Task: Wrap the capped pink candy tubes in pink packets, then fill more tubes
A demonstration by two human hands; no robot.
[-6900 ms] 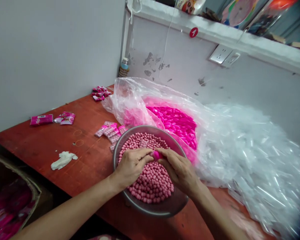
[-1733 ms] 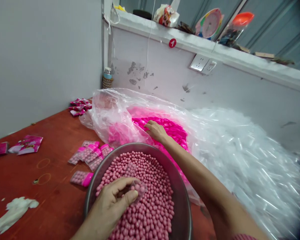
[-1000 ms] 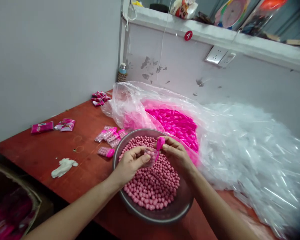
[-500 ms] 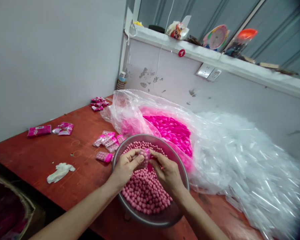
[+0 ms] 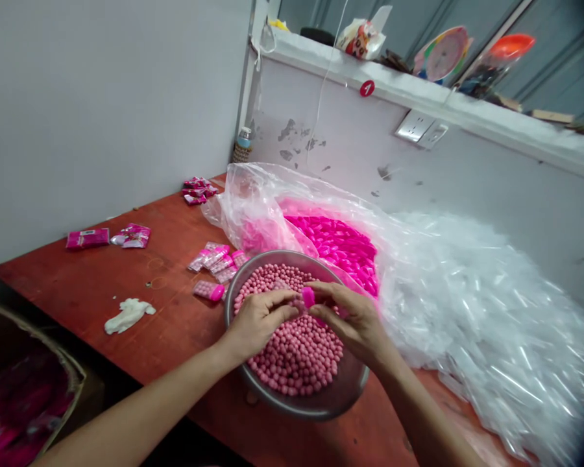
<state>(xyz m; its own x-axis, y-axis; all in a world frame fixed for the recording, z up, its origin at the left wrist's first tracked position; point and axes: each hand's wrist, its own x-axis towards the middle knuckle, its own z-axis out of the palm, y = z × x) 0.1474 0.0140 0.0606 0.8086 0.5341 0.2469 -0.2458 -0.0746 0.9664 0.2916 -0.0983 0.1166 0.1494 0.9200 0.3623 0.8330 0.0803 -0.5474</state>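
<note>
Over a grey bowl (image 5: 238, 353) of pink beads (image 5: 292, 366), both hands meet at one small clear container (image 5: 299, 305). My left hand (image 5: 260, 319) pinches its clear body, which the fingers largely cover. A bright pink cap (image 5: 308, 297) sits at the container's right end, between the thumb and fingertips of my right hand (image 5: 357, 319). Whether the cap is fully seated cannot be made out. Left of the bowl lie several capped containers filled with beads (image 5: 208, 290).
Behind the bowl, a clear bag holds many pink caps (image 5: 338, 250). A large heap of clear empty containers (image 5: 486, 324) covers the right side. On the red table (image 5: 170, 337) lie a crumpled white scrap (image 5: 129, 315) and pink packets (image 5: 87, 239). An open box (image 5: 78, 383) stands lower left.
Both hands have shifted slightly right with the container. The right fingers have moved onto the pink cap, which now shows clearly. The camera view has tilted a little.
</note>
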